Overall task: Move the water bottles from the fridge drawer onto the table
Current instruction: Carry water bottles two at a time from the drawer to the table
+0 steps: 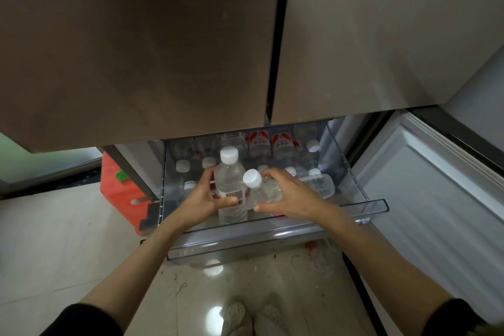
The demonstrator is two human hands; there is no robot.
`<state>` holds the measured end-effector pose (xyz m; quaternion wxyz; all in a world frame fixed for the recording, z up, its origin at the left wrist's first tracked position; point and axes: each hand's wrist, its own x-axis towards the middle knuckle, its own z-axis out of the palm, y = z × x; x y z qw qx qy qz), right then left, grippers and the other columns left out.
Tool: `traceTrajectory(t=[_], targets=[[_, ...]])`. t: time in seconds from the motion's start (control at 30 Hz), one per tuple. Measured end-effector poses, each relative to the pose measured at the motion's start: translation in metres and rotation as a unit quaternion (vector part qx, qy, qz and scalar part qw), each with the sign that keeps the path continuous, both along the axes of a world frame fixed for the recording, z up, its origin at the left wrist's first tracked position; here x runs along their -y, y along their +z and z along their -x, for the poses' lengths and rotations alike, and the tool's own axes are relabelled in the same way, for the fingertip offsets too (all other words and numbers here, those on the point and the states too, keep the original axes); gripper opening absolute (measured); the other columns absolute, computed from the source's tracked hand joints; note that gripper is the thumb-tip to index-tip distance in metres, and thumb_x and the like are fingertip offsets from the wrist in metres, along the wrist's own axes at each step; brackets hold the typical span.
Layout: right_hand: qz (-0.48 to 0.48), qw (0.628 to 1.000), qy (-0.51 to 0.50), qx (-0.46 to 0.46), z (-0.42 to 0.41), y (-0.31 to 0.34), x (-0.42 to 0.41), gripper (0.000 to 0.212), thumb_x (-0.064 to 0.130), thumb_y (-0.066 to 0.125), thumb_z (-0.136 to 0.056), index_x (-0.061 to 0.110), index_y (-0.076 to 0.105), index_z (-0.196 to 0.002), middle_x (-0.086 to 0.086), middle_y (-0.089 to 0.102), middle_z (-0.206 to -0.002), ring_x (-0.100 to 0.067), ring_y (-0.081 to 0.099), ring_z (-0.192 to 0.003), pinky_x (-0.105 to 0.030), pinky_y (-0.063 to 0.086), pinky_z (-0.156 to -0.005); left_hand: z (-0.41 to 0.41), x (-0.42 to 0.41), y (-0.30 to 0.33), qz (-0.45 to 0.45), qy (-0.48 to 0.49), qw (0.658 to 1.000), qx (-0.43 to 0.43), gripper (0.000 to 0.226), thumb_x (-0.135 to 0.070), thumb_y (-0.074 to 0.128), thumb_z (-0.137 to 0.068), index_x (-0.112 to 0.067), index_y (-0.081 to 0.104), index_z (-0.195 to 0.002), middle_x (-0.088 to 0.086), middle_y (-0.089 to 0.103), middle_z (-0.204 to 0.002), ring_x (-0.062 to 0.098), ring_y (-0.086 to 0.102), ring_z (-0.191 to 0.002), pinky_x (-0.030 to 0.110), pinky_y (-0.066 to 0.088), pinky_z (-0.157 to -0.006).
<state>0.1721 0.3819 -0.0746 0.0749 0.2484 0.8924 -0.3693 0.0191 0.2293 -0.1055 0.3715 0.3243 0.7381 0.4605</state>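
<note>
The clear plastic fridge drawer (275,230) is pulled out below the closed brown fridge doors. Inside stand several clear water bottles with white caps (182,166); more with red labels (282,143) line the back. My left hand (203,195) is wrapped around an upright bottle (230,180) held above the drawer's front. Just right of it, my right hand (289,195) grips a second bottle (263,188), tilted with its cap pointing up and left. Another bottle (320,184) lies on its side to the right.
The lower right fridge door (436,199) is swung open at the right. A red plastic stool (120,191) stands on the floor at the left, behind the dark lower left door's edge (128,172). My shoes (253,316) are on the glossy floor below.
</note>
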Motion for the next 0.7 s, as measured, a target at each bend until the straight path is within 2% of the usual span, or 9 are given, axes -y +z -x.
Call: traceTrajectory(t=[0.1,0.2,0.27,0.33,0.47,0.53,0.6,0.7], targets=[[-0.008,1.0,0.002,0.027,0.004,0.006,0.004,0.081,0.051,0.072,-0.069,0.031,0.028,-0.134,0.002,0.039,-0.139,-0.021,0.044,-0.121,-0.044,0.043,-0.098,0.003,0.002,-0.001,0.0,0.015,1.0,0.0,0.072,-0.011,0.074,-0.075,-0.023,0.03,-0.131,-0.014,0.051,-0.112,0.011,0.053,-0.111,0.018,0.043,-0.085],[-0.019,0.999,-0.022,0.034,0.006,0.01,0.007,0.082,0.042,0.073,-0.071,0.024,0.028,-0.136,0.0,0.043,-0.135,-0.02,0.047,-0.117,-0.036,0.045,-0.092,0.004,0.002,0.001,0.002,0.021,1.0,-0.022,0.069,-0.012,0.077,-0.072,-0.021,0.034,-0.126,-0.011,0.053,-0.112,0.014,0.054,-0.112,0.019,0.045,-0.084],[-0.05,0.997,-0.034,0.038,0.003,0.014,0.008,0.074,0.038,0.07,-0.073,0.02,0.033,-0.135,-0.002,0.048,-0.129,-0.021,0.05,-0.113,-0.03,0.043,-0.084,0.001,0.004,0.005,0.004,0.019,0.999,-0.045,0.069,-0.014,0.079,-0.07,-0.023,0.036,-0.123,-0.011,0.054,-0.112,0.014,0.056,-0.11,0.018,0.047,-0.081],[-0.081,0.995,-0.043,0.032,-0.003,0.018,0.002,0.062,0.039,0.069,-0.074,0.016,0.042,-0.126,-0.004,0.055,-0.12,-0.022,0.053,-0.107,-0.03,0.043,-0.079,-0.004,0.007,0.012,0.002,0.01,0.998,-0.067,0.072,-0.016,0.08,-0.068,-0.024,0.037,-0.125,-0.009,0.054,-0.115,0.014,0.056,-0.11,0.024,0.048,-0.088],[-0.063,0.994,-0.084,-0.018,-0.023,0.024,-0.018,0.045,0.036,0.068,-0.077,0.013,0.051,-0.111,-0.004,0.061,-0.104,-0.02,0.057,-0.095,-0.03,0.043,-0.075,-0.021,0.014,0.03,-0.038,0.039,0.993,-0.103,0.071,-0.012,0.079,-0.069,-0.031,0.035,-0.122,-0.009,0.053,-0.116,0.016,0.055,-0.111,0.031,0.048,-0.093],[-0.063,0.991,-0.1,-0.059,-0.031,0.022,-0.02,0.048,0.036,0.069,-0.076,0.012,0.051,-0.114,-0.004,0.062,-0.105,-0.022,0.059,-0.099,-0.032,0.047,-0.079,-0.035,0.017,0.042,-0.064,0.06,0.988,-0.128,0.072,-0.011,0.078,-0.07,-0.037,0.034,-0.119,-0.015,0.051,-0.116,0.012,0.053,-0.111,0.023,0.046,-0.091],[-0.06,0.989,-0.096,-0.1,-0.037,0.021,-0.019,0.054,0.035,0.071,-0.076,0.012,0.051,-0.12,-0.003,0.063,-0.111,-0.021,0.059,-0.104,-0.033,0.049,-0.084,-0.054,0.018,0.056,-0.082,0.068,0.979,-0.172,0.072,-0.012,0.077,-0.071,-0.047,0.031,-0.115,-0.025,0.045,-0.115,-0.003,0.048,-0.109,0.01,0.038,-0.088],[-0.051,0.983,-0.088,-0.156,-0.045,0.03,-0.023,0.057,0.033,0.072,-0.077,0.011,0.049,-0.124,-0.005,0.062,-0.116,-0.022,0.057,-0.11,-0.035,0.048,-0.089,-0.079,0.023,0.083,-0.112,0.115,0.964,-0.212,0.071,-0.015,0.075,-0.073,-0.051,0.029,-0.114,-0.033,0.041,-0.114,-0.023,0.043,-0.104,0.0,0.035,-0.083]])
